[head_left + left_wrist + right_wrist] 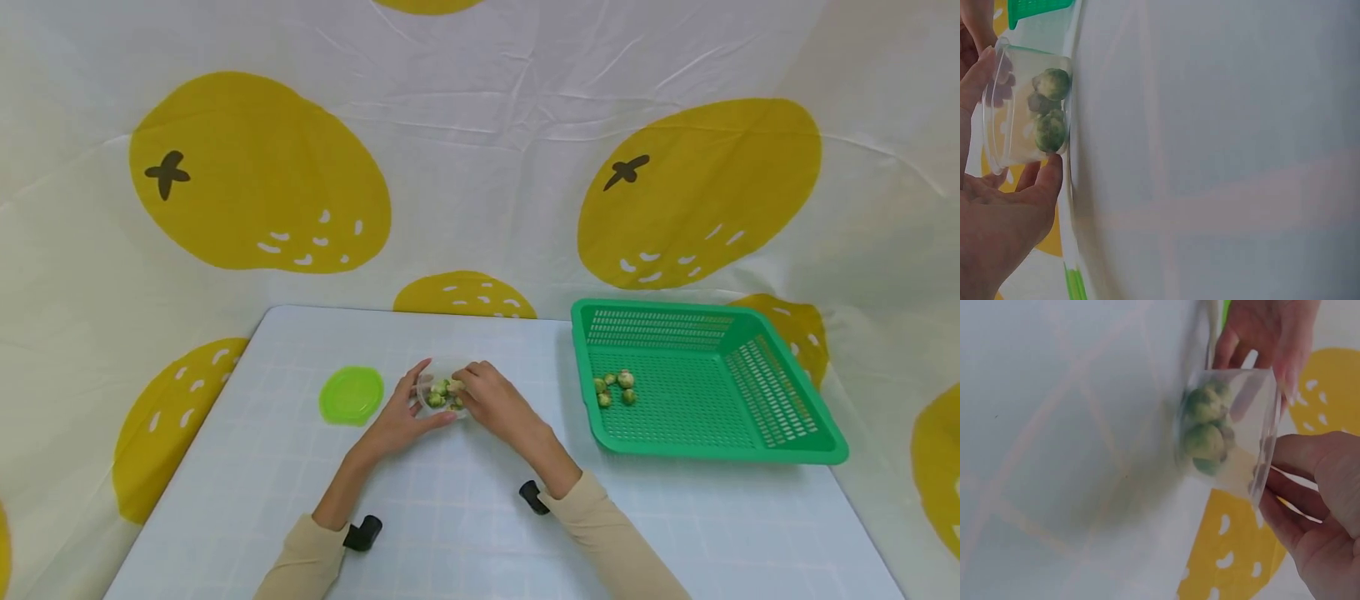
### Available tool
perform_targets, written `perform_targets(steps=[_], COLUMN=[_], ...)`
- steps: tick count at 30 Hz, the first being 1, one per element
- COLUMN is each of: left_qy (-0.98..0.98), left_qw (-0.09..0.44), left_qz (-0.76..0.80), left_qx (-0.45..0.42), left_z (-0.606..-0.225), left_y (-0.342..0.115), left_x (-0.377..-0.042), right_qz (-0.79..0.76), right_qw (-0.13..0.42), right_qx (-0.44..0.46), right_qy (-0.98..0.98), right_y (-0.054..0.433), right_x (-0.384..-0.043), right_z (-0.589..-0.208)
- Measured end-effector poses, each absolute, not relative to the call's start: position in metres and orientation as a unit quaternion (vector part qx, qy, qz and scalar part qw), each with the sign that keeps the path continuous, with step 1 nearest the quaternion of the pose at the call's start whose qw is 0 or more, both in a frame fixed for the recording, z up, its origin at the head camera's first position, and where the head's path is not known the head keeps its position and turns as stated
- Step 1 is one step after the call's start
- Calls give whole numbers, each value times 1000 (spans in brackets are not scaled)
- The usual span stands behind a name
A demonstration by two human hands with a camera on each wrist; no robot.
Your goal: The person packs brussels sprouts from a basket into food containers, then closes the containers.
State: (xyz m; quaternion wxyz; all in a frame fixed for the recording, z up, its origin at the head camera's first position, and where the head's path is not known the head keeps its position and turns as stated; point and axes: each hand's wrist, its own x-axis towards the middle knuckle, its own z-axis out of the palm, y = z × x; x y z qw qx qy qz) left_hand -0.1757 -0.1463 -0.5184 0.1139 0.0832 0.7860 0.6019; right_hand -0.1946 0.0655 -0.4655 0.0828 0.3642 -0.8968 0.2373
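Note:
A clear plastic tub [423,402] stands on the table with several Brussels sprouts [436,399] at its bottom. My left hand [400,421] holds the tub from the left, thumb at the near side and fingers round the far side. The right hand [495,404] reaches over the tub's right rim with bent fingers dipping inside. Through the clear wall in the left wrist view, sprouts [1052,84] lie low in the tub. The right wrist view shows the sprouts [1204,440] too, but whether the right fingertips pinch one is hidden.
To the right sits a green plastic basket [708,454], with several more sprouts [626,379] at its left end. A lime-green lid [351,395] lies left of the tub. Behind the table [450,517] hangs a fruit-patterned cloth [480,167].

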Motion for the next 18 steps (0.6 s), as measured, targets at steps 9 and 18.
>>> perform_targets(steps=[9,18], left_qy=[786,792], left_qw=[110,113], left_qz=[603,595], left_qx=[84,72], left_z=[-518,-517], left_y=[-146,-145], left_x=[-175,-175], right_qz=[236,248], right_qw=[93,143], right_qx=[356,341], right_qy=[-899,-895], right_y=[78,97], right_x=[-192,-192], right_z=[-457,-449])
